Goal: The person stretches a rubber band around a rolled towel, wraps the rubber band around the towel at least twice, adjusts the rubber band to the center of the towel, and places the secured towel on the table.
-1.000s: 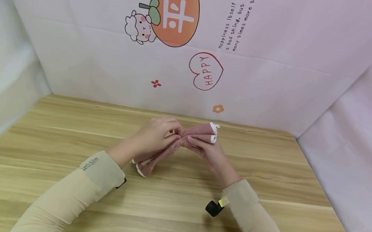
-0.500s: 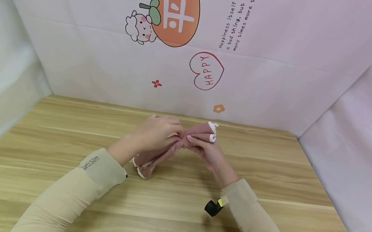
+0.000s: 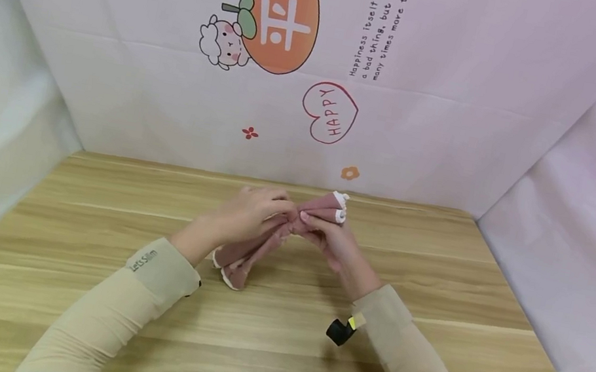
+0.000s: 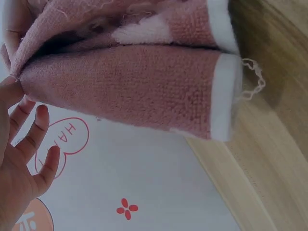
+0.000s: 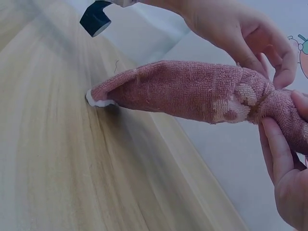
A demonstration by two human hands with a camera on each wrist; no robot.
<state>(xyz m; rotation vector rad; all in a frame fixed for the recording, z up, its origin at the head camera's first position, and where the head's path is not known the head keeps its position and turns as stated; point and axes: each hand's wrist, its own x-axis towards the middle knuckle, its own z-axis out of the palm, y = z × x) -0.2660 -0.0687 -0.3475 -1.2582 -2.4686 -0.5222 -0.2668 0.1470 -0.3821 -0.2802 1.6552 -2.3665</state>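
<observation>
A dusty-pink towel [image 3: 324, 205] with white edges is gathered into a narrow waist, its two ends fanning out like a bow. My left hand [image 3: 257, 213] pinches it at the waist with thumb and forefinger; the other fingers [image 4: 48, 168] stand loosely spread in the left wrist view. On the far side of the waist, my right hand [image 3: 337, 243] grips the towel, thumb on top. Pale patches show on the towel's [image 5: 178, 91] looped surface in the right wrist view. The lower-left end hangs close over the table, and a loose thread [image 4: 257, 79] dangles from an edge.
The wood-grain table [image 3: 268, 354] spreads under both forearms. A white printed cloth wall [image 3: 433, 130] rises behind it, with more white cloth on both sides. A black wrist camera [image 3: 339, 332] juts from beneath the right sleeve.
The left hand's fingertips have shifted slightly right along the towel's waist. The towel's right end has risen a little, and its lower-left end has swung slightly right.
</observation>
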